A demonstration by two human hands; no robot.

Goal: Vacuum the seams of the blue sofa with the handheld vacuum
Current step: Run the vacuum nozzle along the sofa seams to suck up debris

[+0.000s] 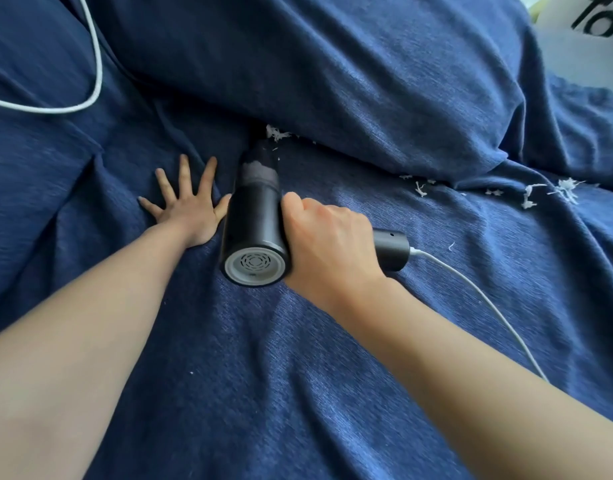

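Observation:
The black handheld vacuum (255, 216) points away from me, its nozzle pushed into the seam (336, 150) between the blue sofa seat (298, 358) and the back cushion (350, 74). My right hand (327, 242) is shut on the vacuum's handle. My left hand (185, 202) lies flat on the seat just left of the vacuum, fingers spread, holding nothing. White paper shreds (276, 133) sit at the nozzle tip. More shreds (527, 195) are strewn along the seam to the right.
A white cable (478, 292) runs from the handle's end down to the right under my forearm. Another loop of white cable (93, 81) lies across the upper left of the sofa. A white cushion with black lettering (585, 32) shows at the top right corner.

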